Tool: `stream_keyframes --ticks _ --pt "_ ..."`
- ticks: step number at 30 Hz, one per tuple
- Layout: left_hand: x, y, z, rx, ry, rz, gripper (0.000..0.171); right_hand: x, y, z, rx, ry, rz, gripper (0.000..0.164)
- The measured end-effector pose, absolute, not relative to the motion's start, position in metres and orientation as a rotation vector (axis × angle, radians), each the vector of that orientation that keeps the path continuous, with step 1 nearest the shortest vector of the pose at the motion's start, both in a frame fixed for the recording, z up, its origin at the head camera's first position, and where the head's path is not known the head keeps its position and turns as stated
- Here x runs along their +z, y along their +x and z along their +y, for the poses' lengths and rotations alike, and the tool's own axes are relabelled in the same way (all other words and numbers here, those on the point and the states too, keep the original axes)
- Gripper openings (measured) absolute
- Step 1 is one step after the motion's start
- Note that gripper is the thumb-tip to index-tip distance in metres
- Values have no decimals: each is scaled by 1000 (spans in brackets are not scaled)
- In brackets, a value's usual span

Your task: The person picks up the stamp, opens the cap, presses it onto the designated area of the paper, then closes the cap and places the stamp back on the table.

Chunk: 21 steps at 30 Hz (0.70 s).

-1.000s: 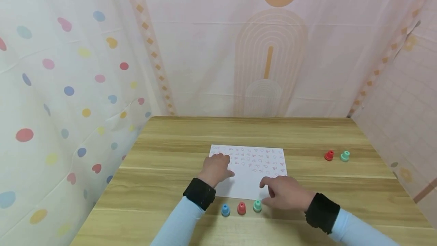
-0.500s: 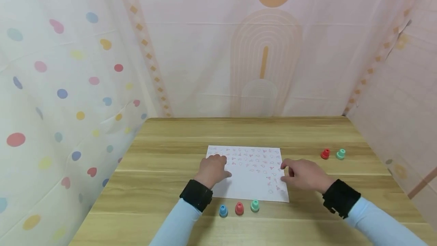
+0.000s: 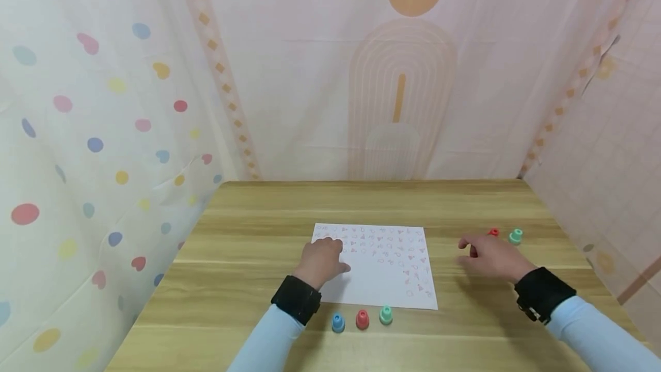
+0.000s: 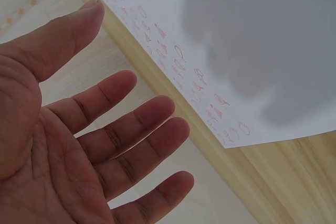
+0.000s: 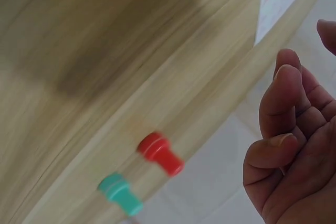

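My left hand (image 3: 318,261) is over the left part of a white sheet of paper (image 3: 372,280), which bears rows of small red marks. In the left wrist view its fingers are spread and relaxed, holding nothing. Right of the sheet, my right hand (image 3: 493,255) hovers above the table with loosely curled fingers and thumb apart, nothing between them. Just beyond it stands a small red piece (image 5: 161,154) with a wide round base and narrower top, partly hidden by the hand in the head view. A matching green piece (image 5: 121,194) stands beside it.
Along the sheet's near edge stand a blue piece (image 3: 338,322), a red piece (image 3: 362,320) and a green piece (image 3: 385,315) in a row. The wooden table (image 3: 248,280) meets patterned curtains (image 3: 310,102) at its back and sides.
My right hand has moved from beside the near green piece, past the sheet's right edge, toward the far red and green pieces. The left hand stays over the sheet.
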<state>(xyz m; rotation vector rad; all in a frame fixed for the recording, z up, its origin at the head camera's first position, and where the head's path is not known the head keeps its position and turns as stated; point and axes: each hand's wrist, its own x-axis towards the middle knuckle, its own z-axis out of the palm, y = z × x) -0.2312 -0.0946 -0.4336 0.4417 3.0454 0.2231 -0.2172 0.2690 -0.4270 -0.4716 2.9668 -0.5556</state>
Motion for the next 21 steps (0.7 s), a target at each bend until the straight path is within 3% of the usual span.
stream_keyframes --ticks 9,21 --pt "-432 -230 -94 226 441 3055 46 -418 -228 312 -580 -453 2986 36" --pt "-433 -231 -96 198 438 3051 47 -402 -245 379 -496 -173 3051 43"
